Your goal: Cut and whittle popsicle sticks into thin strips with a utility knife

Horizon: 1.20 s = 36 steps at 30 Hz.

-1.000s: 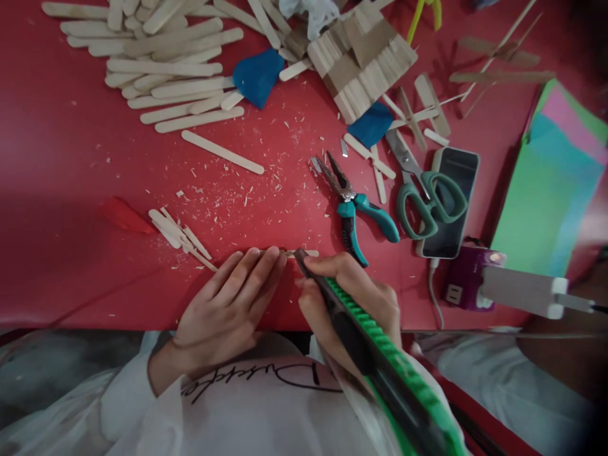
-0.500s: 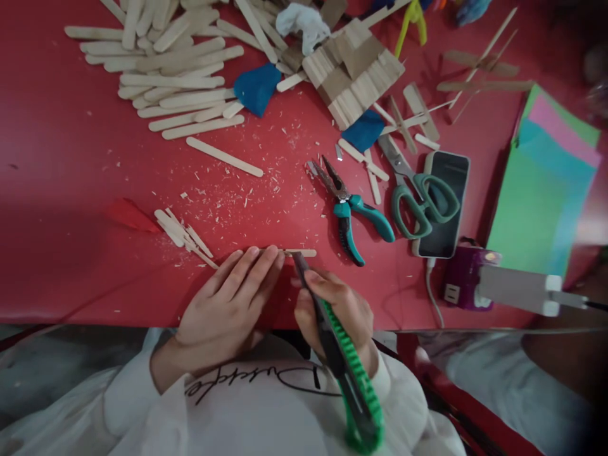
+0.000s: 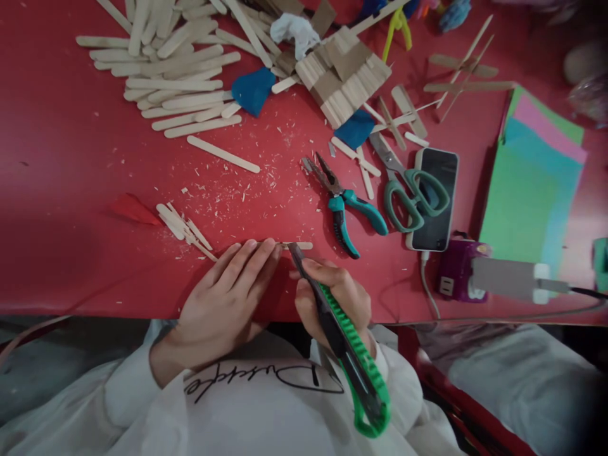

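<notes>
My right hand point(image 3: 335, 297) is closed around a green and black box cutter point(image 3: 349, 348). The cutter's blade end touches a narrow wooden craft stick point(image 3: 304, 246) near the table's front edge. Fingers together, my left hand point(image 3: 232, 288) holds the other part of that stick against the table; its thumb is hidden. Beside my left fingertips is a small bundle of thin, split stick pieces point(image 3: 183, 227). Wood shavings point(image 3: 213, 190) lie scattered beyond both hands.
Teal-handled pliers point(image 3: 346, 212), green-handled scissors point(image 3: 413, 196) and a phone point(image 3: 434, 221) lie to the right. A heap of craft sticks point(image 3: 185, 82) and a stick-built panel point(image 3: 346, 76) lie farther back. At far right are coloured sheets point(image 3: 527, 183) and a purple adapter point(image 3: 458, 272).
The camera view has shifted slightly, so the table items appear a little higher and those at right farther left. The cutter tip has moved slightly along the stick toward my left hand.
</notes>
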Each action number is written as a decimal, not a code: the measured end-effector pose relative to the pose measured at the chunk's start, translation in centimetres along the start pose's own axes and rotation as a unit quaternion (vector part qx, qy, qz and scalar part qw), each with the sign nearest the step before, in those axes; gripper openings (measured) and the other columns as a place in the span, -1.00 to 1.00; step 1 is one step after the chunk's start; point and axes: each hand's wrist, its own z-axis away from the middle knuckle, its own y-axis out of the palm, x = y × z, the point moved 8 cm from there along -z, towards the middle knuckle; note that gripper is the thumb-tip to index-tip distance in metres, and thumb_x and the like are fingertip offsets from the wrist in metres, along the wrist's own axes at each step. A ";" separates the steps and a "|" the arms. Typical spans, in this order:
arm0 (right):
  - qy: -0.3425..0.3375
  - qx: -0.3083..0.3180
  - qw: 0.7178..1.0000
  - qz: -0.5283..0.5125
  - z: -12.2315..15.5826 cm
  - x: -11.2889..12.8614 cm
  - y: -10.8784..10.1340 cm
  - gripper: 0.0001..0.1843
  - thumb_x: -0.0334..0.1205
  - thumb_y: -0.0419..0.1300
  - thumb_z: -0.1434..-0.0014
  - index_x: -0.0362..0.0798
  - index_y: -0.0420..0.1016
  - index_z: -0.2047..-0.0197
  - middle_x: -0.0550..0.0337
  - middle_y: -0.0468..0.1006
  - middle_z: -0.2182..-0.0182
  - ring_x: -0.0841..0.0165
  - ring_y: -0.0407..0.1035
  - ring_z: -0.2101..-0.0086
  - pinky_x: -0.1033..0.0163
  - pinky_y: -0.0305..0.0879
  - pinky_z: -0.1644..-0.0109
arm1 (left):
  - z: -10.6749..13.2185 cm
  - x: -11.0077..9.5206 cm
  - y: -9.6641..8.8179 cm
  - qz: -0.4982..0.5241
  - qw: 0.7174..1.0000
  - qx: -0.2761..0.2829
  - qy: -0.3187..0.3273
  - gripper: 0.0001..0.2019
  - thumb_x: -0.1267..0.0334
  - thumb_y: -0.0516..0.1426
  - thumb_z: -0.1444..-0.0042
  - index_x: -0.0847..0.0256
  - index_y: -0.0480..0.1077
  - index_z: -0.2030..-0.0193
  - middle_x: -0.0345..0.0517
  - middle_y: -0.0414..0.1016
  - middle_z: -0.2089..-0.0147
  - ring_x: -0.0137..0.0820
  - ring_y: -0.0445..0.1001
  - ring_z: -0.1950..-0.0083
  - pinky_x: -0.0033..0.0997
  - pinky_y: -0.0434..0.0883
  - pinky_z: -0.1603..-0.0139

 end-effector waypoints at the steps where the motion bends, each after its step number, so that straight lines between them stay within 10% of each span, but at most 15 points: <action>1: -0.005 0.001 1.000 0.005 0.0 0.1 0.0 -0.71 -0.45 0.11 -0.04 0.02 0.34 0.15 0.17 0.58 0.39 0.37 0.51 0.43 0.31 0.48 0.35 | 0.0 0.0 0.0 0.000 1.000 -0.002 0.000 -0.26 0.07 0.10 -0.04 0.46 0.09 -0.31 0.10 0.16 -0.34 -0.15 0.12 -0.32 -0.23 -0.10 -0.39; 24: -0.002 0.053 0.998 0.036 -2.3 1.5 0.9 -0.82 -0.47 0.06 -0.03 0.00 0.30 0.33 0.28 0.43 0.57 0.46 0.30 0.61 0.37 0.28 0.51 | 0.0 0.1 0.3 0.012 1.000 -0.005 0.004 -0.26 0.10 0.13 0.02 0.38 0.11 -0.30 0.05 0.20 -0.32 -0.16 0.14 -0.30 -0.25 -0.20 -0.41; 36: 0.218 0.023 0.927 -0.303 0.1 -4.9 1.1 -0.93 -0.30 0.16 -0.15 0.00 0.37 0.25 0.23 0.64 0.39 0.39 0.54 0.50 0.29 0.48 0.37 | -0.2 0.1 -0.2 0.002 1.000 -0.007 -0.018 -0.23 0.06 0.14 0.01 0.44 0.11 -0.31 0.11 0.21 -0.31 -0.12 0.15 -0.30 -0.22 -0.06 -0.38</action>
